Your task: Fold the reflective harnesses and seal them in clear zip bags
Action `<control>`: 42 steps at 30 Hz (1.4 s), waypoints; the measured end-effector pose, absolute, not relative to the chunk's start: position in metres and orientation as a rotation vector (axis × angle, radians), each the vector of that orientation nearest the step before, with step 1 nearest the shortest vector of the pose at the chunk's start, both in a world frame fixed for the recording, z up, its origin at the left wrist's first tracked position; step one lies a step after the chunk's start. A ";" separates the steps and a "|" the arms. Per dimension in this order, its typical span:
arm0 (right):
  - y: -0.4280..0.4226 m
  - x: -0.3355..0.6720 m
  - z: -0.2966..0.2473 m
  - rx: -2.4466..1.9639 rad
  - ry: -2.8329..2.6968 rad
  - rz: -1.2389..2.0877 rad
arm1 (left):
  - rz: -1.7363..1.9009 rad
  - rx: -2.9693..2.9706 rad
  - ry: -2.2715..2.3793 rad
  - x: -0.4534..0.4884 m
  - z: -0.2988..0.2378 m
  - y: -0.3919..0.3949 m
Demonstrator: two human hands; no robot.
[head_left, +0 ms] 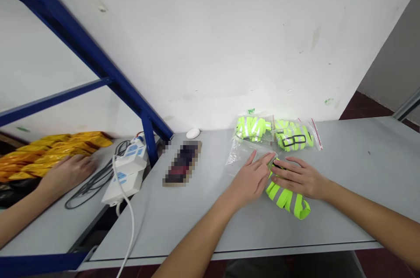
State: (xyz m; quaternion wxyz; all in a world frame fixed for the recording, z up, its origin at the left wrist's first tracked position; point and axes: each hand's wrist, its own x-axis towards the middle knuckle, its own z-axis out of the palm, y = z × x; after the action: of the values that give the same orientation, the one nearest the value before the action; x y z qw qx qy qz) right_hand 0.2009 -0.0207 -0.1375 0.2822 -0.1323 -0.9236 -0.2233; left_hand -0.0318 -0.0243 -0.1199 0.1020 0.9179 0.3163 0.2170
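A bundle of fluorescent yellow-green strap with grey reflective bands (288, 199) lies folded on the grey table. My right hand (302, 177) is over its upper end, thumb raised and fingers closed against the strap. From the other side, my left hand (254, 177) reaches the same end, its fingertips pinching near the edge of a clear plastic bag (241, 158); the exact grip is partly hidden. Behind my hands are two filled clear bags with similar straps: one bagged strap (253, 128) on the left and another (293, 134), with dark buckles, on the right.
The grey table (361, 164) meets a white wall. To the left are a pixelated flat object (182, 164), a white oval object (193, 133), power strips (126, 175) with cables and a blue frame (149, 138). Another person's hand (74, 171) rests by yellow packages (52, 151).
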 end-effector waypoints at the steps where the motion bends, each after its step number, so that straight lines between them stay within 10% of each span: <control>1: -0.020 0.201 -0.138 -0.339 -2.467 -0.583 | 0.636 2.770 0.917 -0.032 -0.121 -0.024; 22: -0.017 0.209 -0.136 -0.475 -2.317 -0.201 | 1.503 2.493 1.261 -0.039 -0.120 -0.030; 31: -0.018 0.212 -0.131 -0.536 -2.277 -0.257 | 0.899 2.029 1.167 -0.027 -0.119 -0.029; 42: -0.026 0.205 -0.130 -0.485 -2.245 -0.135 | 0.994 2.430 1.327 -0.030 -0.123 -0.026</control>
State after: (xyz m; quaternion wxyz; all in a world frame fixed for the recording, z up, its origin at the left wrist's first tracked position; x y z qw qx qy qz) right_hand 0.2052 -0.0265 -0.1301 0.4079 -0.1925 -0.8909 -0.0535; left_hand -0.0298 -0.0261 -0.1232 0.0998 0.8220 0.4489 0.3361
